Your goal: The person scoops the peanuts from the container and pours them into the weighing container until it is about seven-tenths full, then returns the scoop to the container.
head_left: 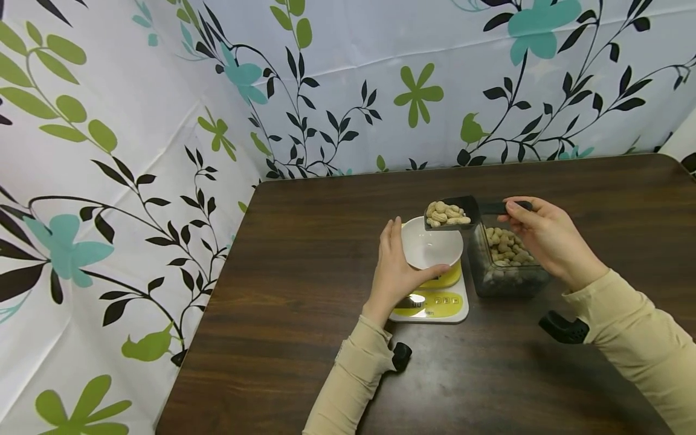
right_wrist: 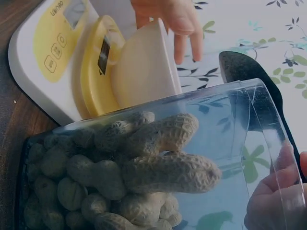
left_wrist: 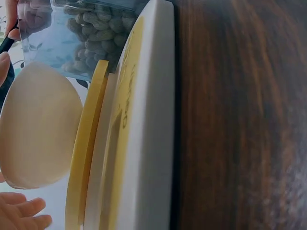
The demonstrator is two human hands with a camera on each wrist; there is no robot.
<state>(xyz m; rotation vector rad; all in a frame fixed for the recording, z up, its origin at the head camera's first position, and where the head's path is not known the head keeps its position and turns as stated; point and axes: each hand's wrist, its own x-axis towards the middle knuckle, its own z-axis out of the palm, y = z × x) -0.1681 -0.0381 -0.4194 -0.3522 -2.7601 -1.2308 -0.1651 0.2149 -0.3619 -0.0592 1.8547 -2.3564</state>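
Note:
A white bowl [head_left: 432,249] sits on the yellow platform of a white kitchen scale [head_left: 461,307]. My left hand [head_left: 394,272] is around the bowl's left and near side, fingers fairly straight and thumb spread; whether it touches the bowl I cannot tell. With my right hand [head_left: 551,238] I grip the handle of a black scoop [head_left: 472,211]. Unshelled peanuts [head_left: 446,214] lie in the scoop, held over the bowl's far right rim. Just right of the scale stands a clear plastic container [head_left: 505,285] holding more peanuts [right_wrist: 168,172].
All of this stands on a dark brown wooden table [head_left: 283,290]. A white curtain [head_left: 348,72] printed with leaves and flowers hangs along the table's far and left sides. The container's clear walls rise beside the scale.

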